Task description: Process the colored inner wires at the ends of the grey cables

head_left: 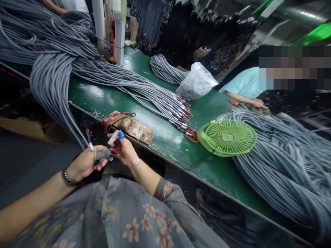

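My left hand [90, 160] is closed around the end of a grey cable [79, 135], whose white sleeve [91, 146] and thin coloured wires stick up past the fingers. Grey coverings wrap some of its fingertips. Close beside it, my right hand [124, 151] pinches a small pale pink piece [113, 137]; a blue cover sits on one fingertip. Thin coloured wires show between the two hands. Just beyond them, a taped brown block [137, 131] with red and black wires lies at the table's near edge.
On the green table [160, 148] lie long grey cable bundles [134, 82], a green fan [227, 137], a clear plastic bag [198, 82] and a large cable heap [281, 165] at right. Another person [244, 82] sits across; a further person's arm shows at top left.
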`<state>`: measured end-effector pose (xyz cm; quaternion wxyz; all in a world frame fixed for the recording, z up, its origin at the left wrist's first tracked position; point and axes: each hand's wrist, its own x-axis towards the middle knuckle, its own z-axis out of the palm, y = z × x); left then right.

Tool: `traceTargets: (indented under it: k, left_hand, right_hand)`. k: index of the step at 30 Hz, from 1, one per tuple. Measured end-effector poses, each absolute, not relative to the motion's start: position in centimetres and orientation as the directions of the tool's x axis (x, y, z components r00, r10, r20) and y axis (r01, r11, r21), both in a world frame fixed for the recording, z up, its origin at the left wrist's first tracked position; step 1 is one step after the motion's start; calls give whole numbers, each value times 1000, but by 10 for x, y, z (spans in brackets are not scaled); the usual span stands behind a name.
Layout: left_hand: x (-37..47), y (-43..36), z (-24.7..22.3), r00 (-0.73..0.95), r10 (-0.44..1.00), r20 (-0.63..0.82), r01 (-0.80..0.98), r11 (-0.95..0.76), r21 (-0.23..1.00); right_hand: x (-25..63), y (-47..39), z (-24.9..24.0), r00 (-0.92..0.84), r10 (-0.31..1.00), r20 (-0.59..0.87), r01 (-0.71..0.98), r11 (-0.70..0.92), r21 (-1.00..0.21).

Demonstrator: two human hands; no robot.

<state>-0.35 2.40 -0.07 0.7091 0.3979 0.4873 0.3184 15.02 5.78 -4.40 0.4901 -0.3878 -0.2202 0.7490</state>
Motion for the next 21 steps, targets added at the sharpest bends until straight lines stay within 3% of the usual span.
traceTargets:
  k: [7,12,17,21]
  left_hand:
    - [-4,6,3,225,875,-428,-53,449,892]
    - [-1,2,6,155,910,-384,-121,404,907]
    - [-1,8,4,175,908,-381,-141,406,903]
    - [1,10,0,185,899,-398,-155,426,891]
  right_hand:
    - [160,56,-42,-307,877,-371,-533,-481,-696]
    - [156,55,-48,-196,941,-277,-521,-339,-783]
    - [157,52,-59,-38,989,-144,-352,-148,-924]
    - [153,58,-57,-174,963,-204,-449,-262,-854]
